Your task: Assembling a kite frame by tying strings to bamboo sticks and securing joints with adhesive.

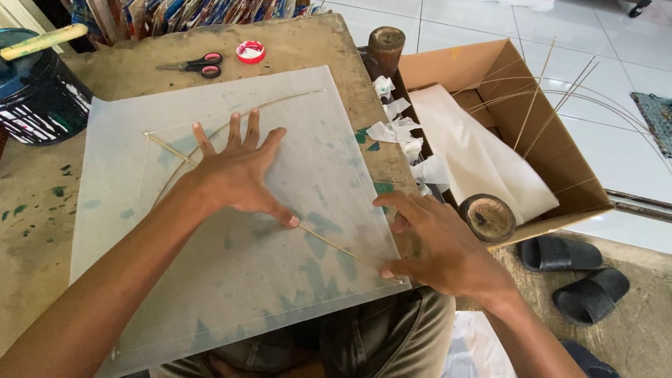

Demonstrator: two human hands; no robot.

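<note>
A large square sheet of thin, translucent white paper (238,231) lies flat across the worn, green-stained wooden table (308,42), one corner hanging over the table's near edge above the person's lap. Green paint blotches on the tabletop show through the sheet. On the sheet lies a frame of thin pale bamboo sticks (329,241): one straight stick runs diagonally from the upper left toward the lower right corner, and a second one arcs across it near the top.

The left hand (241,175) presses flat on the middle of the sheet, fingers spread wide, thumb tip touching the straight stick; it grips nothing. The right hand (437,241) sits at the sheet's right edge, fingers curled, fingertips down on the paper edge near the stick's lower end; whether it pinches the paper cannot be told.

Beyond the sheet's far edge lie black-and-red scissors (198,65) and a small red round lid (250,52). Right of the sheet stands an open brown cardboard box (560,168) holding white paper and more thin sticks.
</note>
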